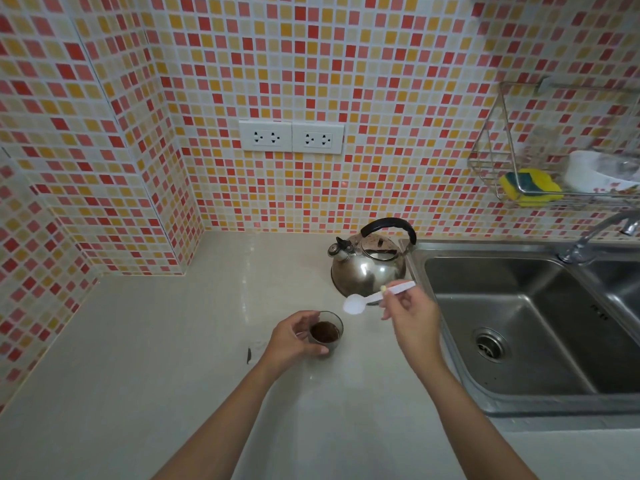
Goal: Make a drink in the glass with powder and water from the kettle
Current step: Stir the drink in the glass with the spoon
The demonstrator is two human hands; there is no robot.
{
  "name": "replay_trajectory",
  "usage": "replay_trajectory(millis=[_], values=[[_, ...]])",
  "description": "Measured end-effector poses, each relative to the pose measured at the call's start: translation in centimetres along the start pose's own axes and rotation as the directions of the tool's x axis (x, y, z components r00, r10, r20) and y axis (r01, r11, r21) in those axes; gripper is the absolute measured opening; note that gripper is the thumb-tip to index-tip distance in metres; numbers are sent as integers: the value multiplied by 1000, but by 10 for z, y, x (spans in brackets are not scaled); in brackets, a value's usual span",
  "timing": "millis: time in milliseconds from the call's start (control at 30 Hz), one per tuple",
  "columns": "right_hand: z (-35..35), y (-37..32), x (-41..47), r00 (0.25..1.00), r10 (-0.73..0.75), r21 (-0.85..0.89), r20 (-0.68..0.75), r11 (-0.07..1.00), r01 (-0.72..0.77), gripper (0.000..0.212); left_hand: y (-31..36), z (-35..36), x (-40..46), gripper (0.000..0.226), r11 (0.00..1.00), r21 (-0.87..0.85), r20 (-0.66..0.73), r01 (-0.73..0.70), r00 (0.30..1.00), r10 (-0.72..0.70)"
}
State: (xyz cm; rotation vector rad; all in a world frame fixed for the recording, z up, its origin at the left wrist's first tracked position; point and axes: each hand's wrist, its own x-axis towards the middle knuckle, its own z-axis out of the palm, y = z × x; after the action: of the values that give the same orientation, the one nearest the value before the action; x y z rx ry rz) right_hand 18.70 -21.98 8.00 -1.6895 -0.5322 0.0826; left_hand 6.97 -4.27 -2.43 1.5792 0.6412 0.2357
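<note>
A small clear glass with brown powder at its bottom stands on the pale counter. My left hand wraps around its left side. My right hand pinches the handle of a white plastic spoon, whose bowl hovers just above and right of the glass rim. Behind them, a steel whistling kettle with a black handle rests on the counter beside the sink.
A steel sink with a tap lies to the right. A torn sachet sits left of the glass. A wire rack holds a yellow sponge and a white dish. Wall sockets sit above the counter.
</note>
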Motion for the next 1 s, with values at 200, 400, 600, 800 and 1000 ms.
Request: replay_trajectory(millis=[200,400,600,800,1000], values=[[42,16,-7,878,-41,-367,478,898,241,18,7,0,-3,71,1000,16,1,-14,1000,14],[56,29,-2,857,58,-542,512,796,270,26,13,0,-2,71,999,33,-8,-12,1000,12],[66,35,-8,860,182,-455,478,888,65,29,16,0,-4,69,998,58,14,-21,1000,20],[61,38,2,869,167,-499,465,860,102,29,16,-1,-3,74,998,63,3,-5,1000,5],[70,35,-2,856,164,-452,491,887,89,24,15,-1,-4,69,997,73,27,-37,999,36]])
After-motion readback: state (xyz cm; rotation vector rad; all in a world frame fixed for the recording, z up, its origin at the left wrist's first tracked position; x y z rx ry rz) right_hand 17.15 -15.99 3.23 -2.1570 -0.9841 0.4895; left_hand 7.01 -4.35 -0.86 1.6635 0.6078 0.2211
